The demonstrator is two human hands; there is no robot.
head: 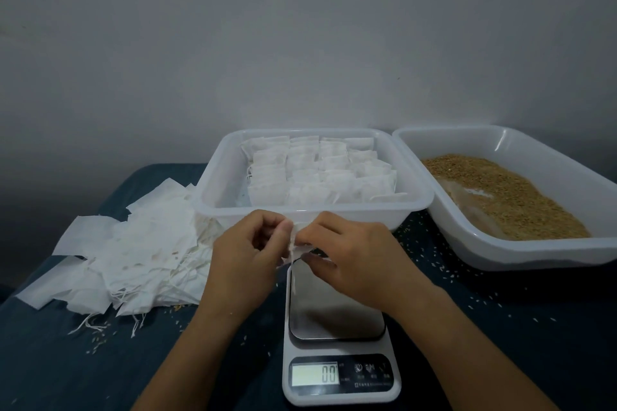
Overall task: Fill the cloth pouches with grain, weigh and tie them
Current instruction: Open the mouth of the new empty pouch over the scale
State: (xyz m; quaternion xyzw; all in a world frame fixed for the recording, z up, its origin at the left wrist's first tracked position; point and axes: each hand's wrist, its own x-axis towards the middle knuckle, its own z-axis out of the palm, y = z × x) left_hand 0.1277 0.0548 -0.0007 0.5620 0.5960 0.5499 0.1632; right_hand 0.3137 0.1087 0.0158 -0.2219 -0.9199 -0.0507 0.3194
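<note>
While pinching a small white pouch above the far end of the scale, both hands meet just in front of the middle tub. Left hand: fingers curled, thumb and fingertips gripping the pouch's left side. Right hand: thumb and forefinger pinching the right side, other fingers loosely bent over the steel plate. Thin string dangling from the pouch down toward the plate.

On the scale's lit display, reads "0.0"; small print beneath the buttons too blurred to make out.

Packed in rows inside the middle tub, filled pouches, standing upright. To its right, nearly touching, a second tub holding brown grain, heaped toward the back and right, bare plastic showing at the near left. Near the left edge of the table, a loose heap of flat empty pouches with strings trailing off the near side.

Covered in dark blue cloth, dotted with stray grains, most thickly between scale and grain tub. Behind, a plain grey wall, dimly lit, shadow deepening toward the lower left.
</note>
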